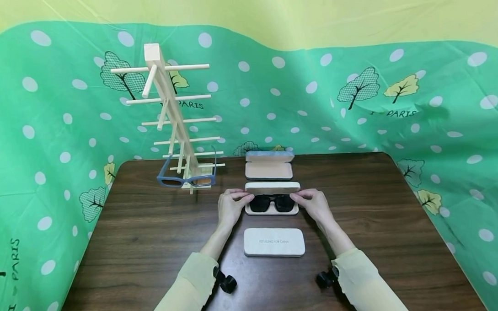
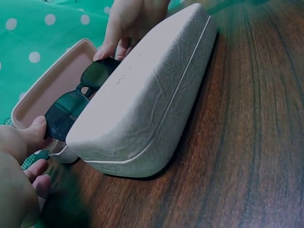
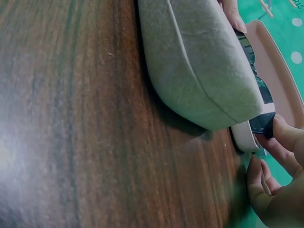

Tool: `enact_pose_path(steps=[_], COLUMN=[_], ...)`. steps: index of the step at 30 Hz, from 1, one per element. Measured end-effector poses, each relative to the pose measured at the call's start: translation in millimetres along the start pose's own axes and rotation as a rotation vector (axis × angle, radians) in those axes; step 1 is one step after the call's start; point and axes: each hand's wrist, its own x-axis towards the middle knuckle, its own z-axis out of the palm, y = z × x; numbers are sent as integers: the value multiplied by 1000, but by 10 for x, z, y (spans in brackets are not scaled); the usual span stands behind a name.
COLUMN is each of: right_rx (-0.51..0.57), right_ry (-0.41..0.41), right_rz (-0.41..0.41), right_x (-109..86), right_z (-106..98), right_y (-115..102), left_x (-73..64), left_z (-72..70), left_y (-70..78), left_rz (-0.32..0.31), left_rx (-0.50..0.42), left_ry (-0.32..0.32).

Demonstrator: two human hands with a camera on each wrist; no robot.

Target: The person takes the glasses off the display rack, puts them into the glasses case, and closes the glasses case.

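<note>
A pair of black sunglasses [image 1: 272, 203] is held between both hands over the middle glasses case [image 1: 293, 210], whose lid stands raised. My left hand [image 1: 231, 206] pinches the left end of the sunglasses, and my right hand [image 1: 314, 203] pinches the right end. In the left wrist view, the thumb of the left hand [image 2: 23, 147] presses the edge of one dark lens. From the right wrist view, the right hand [image 3: 280, 175] has thumb and finger at the frame's outer corner. The near closed case partly hides the sunglasses in both wrist views.
Nearer the body lies a closed pale glasses case [image 1: 274, 242] with printed lettering. Behind the middle case sits another open case [image 1: 268, 171]. On the left stands a wooden display rack [image 1: 170, 98] with pegs, and blue-framed glasses [image 1: 186, 181] hang low on it.
</note>
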Motion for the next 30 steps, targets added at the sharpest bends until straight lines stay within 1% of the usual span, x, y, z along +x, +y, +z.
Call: enact_pose_path(steps=[5, 12, 21, 24, 28, 30], right_rx=[-19, -14, -2, 0, -2, -4], right_ry=[-11, -7, 44, 69, 123, 138], right_rz=[-7, 1, 39, 49, 77, 88], right_x=[24, 35, 53, 46, 38, 40], right_z=[1, 14, 45, 54, 63, 66], right_y=[2, -7, 13, 4, -1, 1], left_x=[1, 5, 9, 18, 33, 38], left_z=[-23, -14, -17, -14, -4, 2], left_y=[-3, -26, 1, 4, 6, 11], left_rz=[17, 21, -11, 1, 20, 13], left_rx=[4, 21, 23, 26, 30, 30], left_ry=[6, 10, 23, 37, 60, 68])
